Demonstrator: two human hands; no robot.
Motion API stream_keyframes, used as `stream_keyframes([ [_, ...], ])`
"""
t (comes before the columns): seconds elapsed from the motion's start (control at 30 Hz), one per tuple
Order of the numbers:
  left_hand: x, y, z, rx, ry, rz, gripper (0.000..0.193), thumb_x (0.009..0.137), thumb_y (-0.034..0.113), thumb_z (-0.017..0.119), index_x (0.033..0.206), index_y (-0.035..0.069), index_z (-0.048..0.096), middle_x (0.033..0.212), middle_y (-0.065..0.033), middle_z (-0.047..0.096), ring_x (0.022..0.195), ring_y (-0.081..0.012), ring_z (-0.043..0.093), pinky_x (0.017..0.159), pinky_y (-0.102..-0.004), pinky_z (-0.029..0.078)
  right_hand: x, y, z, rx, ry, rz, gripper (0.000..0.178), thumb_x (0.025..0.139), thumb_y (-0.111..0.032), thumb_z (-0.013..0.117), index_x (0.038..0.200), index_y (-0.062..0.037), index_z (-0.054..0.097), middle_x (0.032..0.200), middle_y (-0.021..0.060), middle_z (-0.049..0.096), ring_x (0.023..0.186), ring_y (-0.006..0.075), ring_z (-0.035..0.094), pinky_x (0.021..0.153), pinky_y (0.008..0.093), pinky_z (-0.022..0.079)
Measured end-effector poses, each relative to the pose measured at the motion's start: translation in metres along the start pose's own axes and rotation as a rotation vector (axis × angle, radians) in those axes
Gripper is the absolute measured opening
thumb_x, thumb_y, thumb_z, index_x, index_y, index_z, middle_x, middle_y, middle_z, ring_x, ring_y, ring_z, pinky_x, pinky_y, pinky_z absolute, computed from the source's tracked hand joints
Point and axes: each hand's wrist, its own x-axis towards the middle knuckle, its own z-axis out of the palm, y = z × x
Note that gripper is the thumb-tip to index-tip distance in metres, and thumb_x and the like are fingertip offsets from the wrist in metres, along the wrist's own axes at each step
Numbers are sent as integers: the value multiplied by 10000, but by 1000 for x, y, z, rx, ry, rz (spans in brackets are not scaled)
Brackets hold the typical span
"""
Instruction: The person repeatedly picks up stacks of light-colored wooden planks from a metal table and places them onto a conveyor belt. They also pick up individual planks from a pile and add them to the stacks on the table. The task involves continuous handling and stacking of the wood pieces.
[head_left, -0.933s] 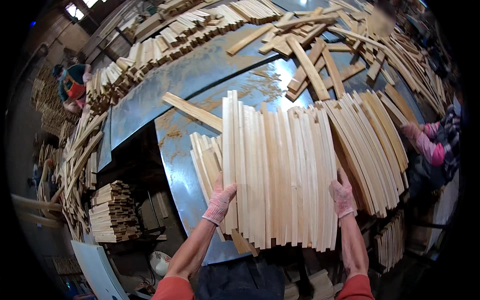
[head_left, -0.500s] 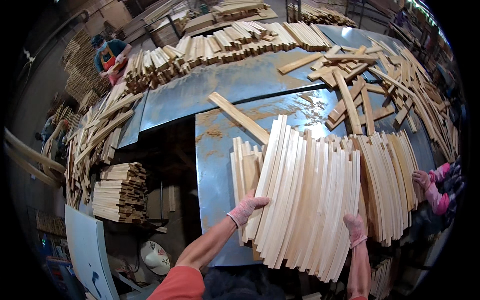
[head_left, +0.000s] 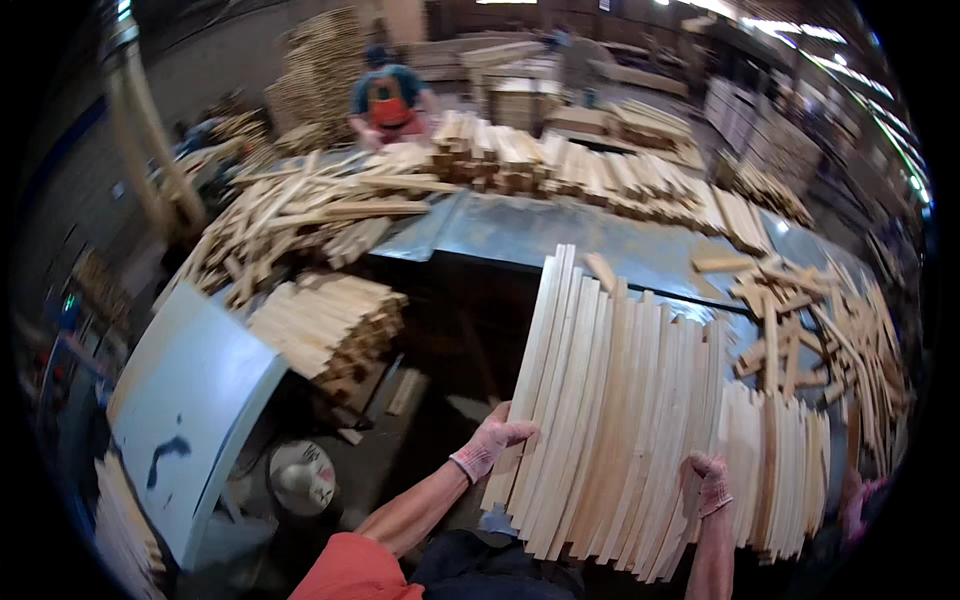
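Two thick, pale hoses [head_left: 140,140] stand at the upper left, above a light-blue panel [head_left: 190,400] that leans with a dark smear on its face. Right of the panel, loose wooden strips [head_left: 330,208] lie heaped crosswise, with a squared stack of short slats [head_left: 320,325] nearer and a white, rounded object [head_left: 302,477] low down beside a dark gap. Beyond the heap, a co-worker in an orange apron [head_left: 388,103] stands behind more wood. Next comes the left hand [head_left: 493,438], in a pinkish knit glove, gripping the near-left edge of a broad bundle of slats [head_left: 610,420], thumb on top. The bundle lies side by side between both hands, before the person's body; whether it is clear of the metal worktop [head_left: 500,222] cannot be told. At its right edge the gloved right hand [head_left: 710,482] is closed, fingers curled against the outermost slat. Just right stands a second row of slats [head_left: 780,470], with scattered slats [head_left: 790,325] behind and a blurred pink sleeve [head_left: 855,510] at the rim.
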Motion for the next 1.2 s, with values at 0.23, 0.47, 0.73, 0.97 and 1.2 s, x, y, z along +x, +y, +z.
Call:
stream_keyframes([
  [0.23, -171, 60, -207, -58, 258, 342, 740, 863, 297, 821, 1467, 14, 501, 1307, -76, 645, 1232, -193, 587, 1136, -361, 418, -23, -48, 285, -14, -387, -225, 238, 827, -269, 805, 901, -87, 671, 741, -43, 594, 588, 77, 515, 554, 307, 462],
  [0.47, -384, 68, -363, -211, 654, 467, 622, 947, 261, 748, 1467, -11, 540, 1377, -105, 657, 1300, -168, 580, 1155, -328, 396, -108, -61, 602, 35, -1002, -87, 467, 846, -203, 732, 1254, 12, 654, 921, 6, 643, 763, 149, 608, 683, 314, 507],
  [0.73, -538, -40, -527, -240, 1120, 430, 517, 901, 238, 816, 1333, 6, 651, 1186, -77, 730, 1069, -183, 695, 984, -348, 554, -232, -23, 880, -229, -1429, 234, 456, 875, -116, 748, 1281, 69, 656, 1096, 140, 751, 938, 260, 739, 870, 405, 605],
  [0.97, -659, -143, -681, -585, 1431, 329, 836, 892, 376, 851, 1509, -54, 484, 1433, -175, 632, 1322, -269, 597, 1138, -411, 463, -357, 49, 1073, -477, -1553, 286, 348, 892, -123, 728, 1199, 34, 679, 968, 122, 738, 825, 249, 719, 820, 404, 614],
  [1.2, -720, -34, -753, -93, 1498, 13, 1161, 752, 543, 935, 1534, -133, 406, 1514, -220, 571, 1386, -295, 555, 1180, -390, 422, -397, 77, 1194, -367, -1579, 331, 344, 879, -79, 745, 1196, 23, 660, 991, 98, 719, 871, 210, 701, 820, 366, 600],
])
